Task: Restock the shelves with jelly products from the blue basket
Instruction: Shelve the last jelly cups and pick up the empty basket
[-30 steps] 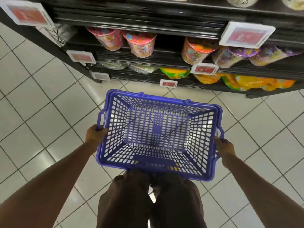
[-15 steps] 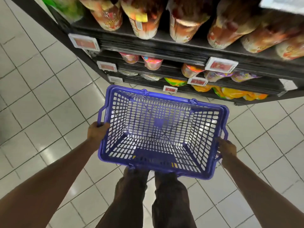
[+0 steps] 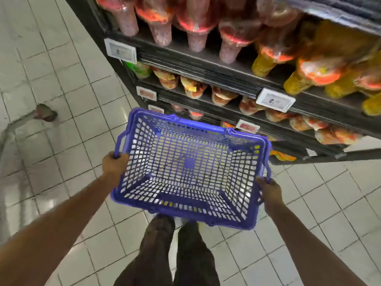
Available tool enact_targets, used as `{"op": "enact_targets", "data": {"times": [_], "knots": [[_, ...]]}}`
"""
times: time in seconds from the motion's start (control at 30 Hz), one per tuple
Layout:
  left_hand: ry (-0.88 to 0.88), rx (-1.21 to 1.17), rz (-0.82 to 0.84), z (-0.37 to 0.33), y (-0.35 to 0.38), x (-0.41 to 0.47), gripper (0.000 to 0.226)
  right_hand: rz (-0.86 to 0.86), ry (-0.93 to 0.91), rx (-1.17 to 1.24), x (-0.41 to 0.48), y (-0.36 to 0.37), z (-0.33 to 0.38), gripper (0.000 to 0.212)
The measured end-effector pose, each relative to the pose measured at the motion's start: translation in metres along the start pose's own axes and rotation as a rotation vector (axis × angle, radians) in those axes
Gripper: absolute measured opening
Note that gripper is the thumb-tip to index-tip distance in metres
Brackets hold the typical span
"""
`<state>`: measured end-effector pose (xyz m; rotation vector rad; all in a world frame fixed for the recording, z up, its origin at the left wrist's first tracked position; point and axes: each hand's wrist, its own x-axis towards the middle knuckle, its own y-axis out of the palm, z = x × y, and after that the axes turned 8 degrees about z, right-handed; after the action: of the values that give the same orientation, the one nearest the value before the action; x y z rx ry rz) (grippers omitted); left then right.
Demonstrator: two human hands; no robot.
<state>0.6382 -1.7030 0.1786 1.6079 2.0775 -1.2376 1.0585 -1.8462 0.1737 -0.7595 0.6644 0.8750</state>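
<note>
basket: blue basket (image 3: 189, 162), plastic lattice, rectangular, open top, solid square patch in the middle of the bottom; nothing in it that I can see (floor tiles show through the holes).
where: held in the air in front of the person, above the floor (image 3: 61, 69) and their legs (image 3: 156, 250), near the lower shelves (image 3: 206, 67), not touching them.
left hand: left hand (image 3: 115, 164) on the basket's left side, fingers curled round the handle bar there.
right hand: right hand (image 3: 268, 190) on the right side, fingers wrapped under that handle bar; thumb not clear.
handling: judged light since empty, stiff, won't sag. The lattice gives plenty of grip, so it is not slippery, and it is not fragile. Best hold is the side handles, both for a level carry; one hand would probably do.
shelf stock: jelly cups (image 3: 193, 87) in rows on the middle shelves, taller red and yellow packs above, blurred; price tag (image 3: 275, 99) on a shelf edge.
progress: empty basket suggests the restock is done or nearly done.
other: metal frame (image 3: 44, 112) at far left, blurred, cannot tell what it is.
</note>
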Motion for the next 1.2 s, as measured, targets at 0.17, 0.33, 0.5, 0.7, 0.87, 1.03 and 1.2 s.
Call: {"op": "enact_targets", "data": {"times": [0.17,0.33,0.5,0.7,0.87,1.03,1.2], "knots": [[-0.076,-0.063,-0.065,-0.012,-0.033,-0.038,0.016,0.016,-0.015,-0.062,-0.034,-0.006,0.046,0.012],[-0.124,-0.119,-0.125,-0.016,-0.083,-0.082,0.025,0.093,-0.036,-0.148,-0.077,0.004,0.091,0.023],[-0.155,-0.253,-0.201,-0.008,-0.14,-0.109,0.03,0.309,-0.06,-0.334,-0.105,0.042,0.139,0.017],[-0.248,-0.402,-0.341,0.025,-0.218,-0.113,0.042,0.372,-0.2,-0.388,-0.132,0.144,0.188,0.025],[-0.33,-0.543,-0.428,0.063,-0.28,-0.096,0.048,0.451,-0.235,-0.447,-0.165,0.247,0.222,0.014],[-0.407,-0.642,-0.508,0.082,-0.344,-0.072,0.047,0.512,-0.255,-0.541,-0.2,0.355,0.247,0.014],[-0.438,-0.757,-0.591,0.092,-0.406,-0.04,0.034,0.547,-0.304,-0.598,-0.229,0.464,0.272,0.03]]}}
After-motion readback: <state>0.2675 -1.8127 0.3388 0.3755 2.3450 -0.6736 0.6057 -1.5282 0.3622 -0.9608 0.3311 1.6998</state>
